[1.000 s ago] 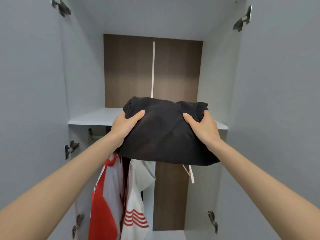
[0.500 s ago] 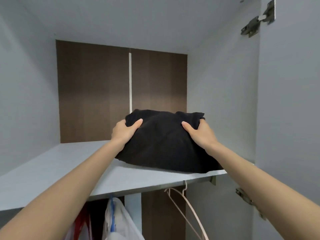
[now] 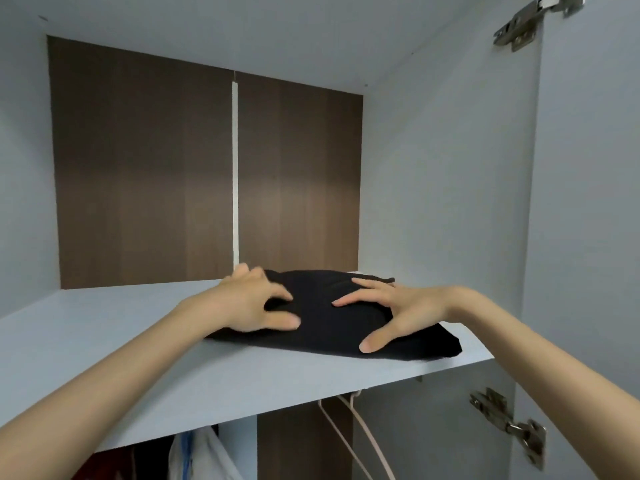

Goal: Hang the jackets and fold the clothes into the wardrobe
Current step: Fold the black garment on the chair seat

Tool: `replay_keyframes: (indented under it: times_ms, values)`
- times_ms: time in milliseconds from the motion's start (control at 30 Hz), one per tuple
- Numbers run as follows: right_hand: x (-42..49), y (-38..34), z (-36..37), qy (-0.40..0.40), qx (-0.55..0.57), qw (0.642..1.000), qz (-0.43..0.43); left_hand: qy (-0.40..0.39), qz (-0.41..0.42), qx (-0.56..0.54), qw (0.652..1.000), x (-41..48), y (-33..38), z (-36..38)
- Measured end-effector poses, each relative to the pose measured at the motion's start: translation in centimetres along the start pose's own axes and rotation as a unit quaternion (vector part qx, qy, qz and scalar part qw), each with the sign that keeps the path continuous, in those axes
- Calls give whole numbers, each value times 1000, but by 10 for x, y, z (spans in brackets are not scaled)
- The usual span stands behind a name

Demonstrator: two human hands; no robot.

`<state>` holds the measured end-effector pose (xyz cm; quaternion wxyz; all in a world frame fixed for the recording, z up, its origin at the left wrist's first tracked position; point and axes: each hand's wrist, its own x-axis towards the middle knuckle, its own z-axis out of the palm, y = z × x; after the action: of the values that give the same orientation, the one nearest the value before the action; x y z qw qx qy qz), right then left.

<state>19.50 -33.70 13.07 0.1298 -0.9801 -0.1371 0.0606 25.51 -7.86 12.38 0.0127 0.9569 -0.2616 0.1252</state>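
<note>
A folded black garment (image 3: pixel 332 323) lies flat on the wardrobe's light grey upper shelf (image 3: pixel 138 368), towards its right end. My left hand (image 3: pixel 252 303) is at the garment's left edge, fingers spread and bent over the cloth, slightly blurred. My right hand (image 3: pixel 391 310) rests on top of its right half with fingers spread and the thumb low on the front edge. Neither hand grips the cloth. The garment's front right corner reaches close to the shelf's front edge.
The brown back panel (image 3: pixel 156 174) and grey side walls close in the compartment. The open right door (image 3: pixel 588 237) carries metal hinges (image 3: pixel 512 424). Under the shelf hang an empty pale hanger (image 3: pixel 360 434) and a white garment (image 3: pixel 204 455), with red cloth at the far left.
The garment went from being carried in both hands to lying flat on the upper shelf. Both hands have let go of its sides and now spread over it. The view has moved closer.
</note>
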Motion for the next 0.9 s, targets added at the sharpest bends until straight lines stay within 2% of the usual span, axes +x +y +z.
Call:
replay_keyframes:
  times_ms: [67,200,367,467,633,900]
  values:
    - [-2,3,-1,2,18,1000,12,-59,-6,52,997,-11,3,8]
    - [0,1,7,17,18,1000,14,-64,-23,36,997,-6,15,23]
    - [-2,0,10,32,41,998,19,-70,-17,76,994,48,19,40]
    - [-4,8,13,30,27,998,40,-86,9,38,996,83,20,48]
    - [17,24,24,70,-25,990,122,-74,25,-5,997,137,40,65]
    - [40,62,15,99,-4,977,189,-66,31,-40,997,188,70,80]
